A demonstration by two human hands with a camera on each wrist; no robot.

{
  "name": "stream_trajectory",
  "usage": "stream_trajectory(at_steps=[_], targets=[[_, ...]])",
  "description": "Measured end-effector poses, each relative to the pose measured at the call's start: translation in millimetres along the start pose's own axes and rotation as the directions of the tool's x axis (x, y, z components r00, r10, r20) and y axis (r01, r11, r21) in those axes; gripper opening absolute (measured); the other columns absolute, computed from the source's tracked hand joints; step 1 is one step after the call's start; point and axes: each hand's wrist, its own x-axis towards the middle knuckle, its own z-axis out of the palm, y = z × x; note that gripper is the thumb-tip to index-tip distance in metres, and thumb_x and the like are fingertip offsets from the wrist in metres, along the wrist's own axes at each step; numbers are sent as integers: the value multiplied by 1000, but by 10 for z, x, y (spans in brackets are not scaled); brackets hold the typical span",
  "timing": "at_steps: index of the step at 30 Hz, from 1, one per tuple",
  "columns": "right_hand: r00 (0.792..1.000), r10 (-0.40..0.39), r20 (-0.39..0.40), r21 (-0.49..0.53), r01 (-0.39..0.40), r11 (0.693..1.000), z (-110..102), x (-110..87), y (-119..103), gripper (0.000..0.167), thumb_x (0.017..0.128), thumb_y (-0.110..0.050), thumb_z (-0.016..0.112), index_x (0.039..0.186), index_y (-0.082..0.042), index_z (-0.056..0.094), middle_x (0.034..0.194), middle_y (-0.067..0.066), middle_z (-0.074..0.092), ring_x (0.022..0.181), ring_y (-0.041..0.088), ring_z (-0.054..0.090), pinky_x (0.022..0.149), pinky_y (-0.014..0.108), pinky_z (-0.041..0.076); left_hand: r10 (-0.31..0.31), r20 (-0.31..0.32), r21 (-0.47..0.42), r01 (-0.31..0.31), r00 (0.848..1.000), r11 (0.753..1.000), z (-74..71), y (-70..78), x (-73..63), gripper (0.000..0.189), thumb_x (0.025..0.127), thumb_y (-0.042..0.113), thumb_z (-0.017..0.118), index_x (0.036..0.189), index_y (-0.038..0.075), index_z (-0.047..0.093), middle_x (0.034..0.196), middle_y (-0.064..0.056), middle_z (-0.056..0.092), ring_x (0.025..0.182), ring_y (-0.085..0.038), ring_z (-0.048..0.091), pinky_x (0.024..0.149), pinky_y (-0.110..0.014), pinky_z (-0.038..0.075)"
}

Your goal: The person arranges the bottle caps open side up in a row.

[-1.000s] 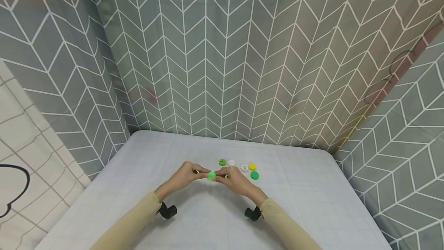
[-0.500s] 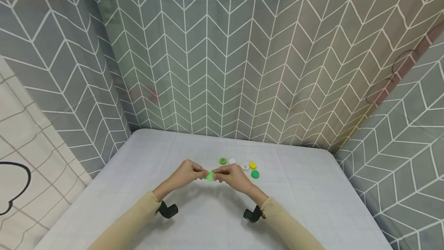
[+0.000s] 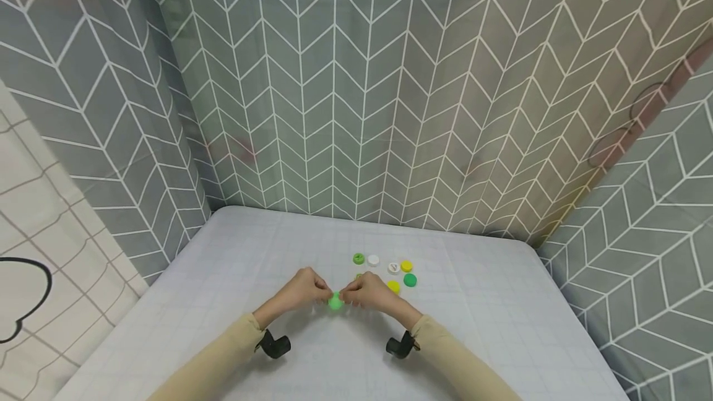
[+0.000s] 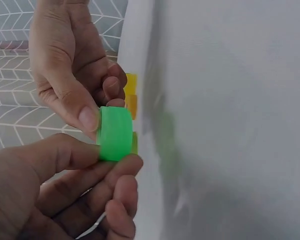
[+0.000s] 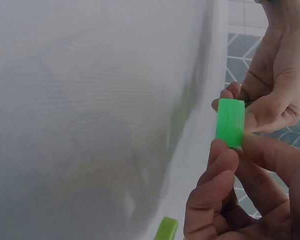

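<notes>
both left grip (image 3: 302, 288) and right grip (image 3: 372, 293) pinch bright-green disc (image 4: 116, 135); only head view shows white discs (image 3: 373, 260).

Bright green disc (image 3: 335, 302), beige sleeves (image 3: 214, 357); yellow disc (image 3: 406, 266), grey curtain (image 3: 348, 91) with white chevrons

head vw: lime cap (image 3: 359, 276) mostly behind R grip (image 3: 369, 291), wht cap (image 3: 394, 268) mark unclr

The left hand (image 3: 301, 289) is left of the disc (image 3: 335, 302), the right hand (image 3: 373, 293) right; behind it, rightward, other discs (image 3: 393, 268) lie on the table (image 3: 484, 327).
</notes>
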Motion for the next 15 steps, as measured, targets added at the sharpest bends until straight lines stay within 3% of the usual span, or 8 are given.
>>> stream_trajectory(at_steps=[3, 9, 15], targets=[[999, 19, 28, -18, -18, 1000, 40, -3, 27, 15, 88, -17, 68, 93, -8, 78, 79, 0, 73, 56, 5, 51, 51, 19, 42, -30, 33, 12, 30, 999, 999, 40, -11, -7, 10, 77, 12, 70, 71, 9, 77, 65, 1, 72, 56, -7, 58, 53, -23, 43], [997, 32, 73, -18, -31, 999, 108, -24, 58, 14, 89, -18, 68, 89, -9, 79, 71, 5, 72, 50, 5, 48, 47, 17, 37, -84, 92, 27, 82, 992, 996, 66, -12, -53, 9, 77, 13, 71, 72, 11, 78, 64, 3, 72, 54, -8, 55, 48, -21, 32], [995, 24, 95, -24, -22, 999, 121, -21, 64, 14, 90, -18, 67, 90, -9, 79, 72, 4, 72, 50, 5, 47, 47, 17, 37, -97, 132, 50, 91, 986, 995, 58, -19, -53, 8, 79, 16, 72, 76, 11, 78, 68, 2, 72, 58, -9, 56, 52, -22, 36]])
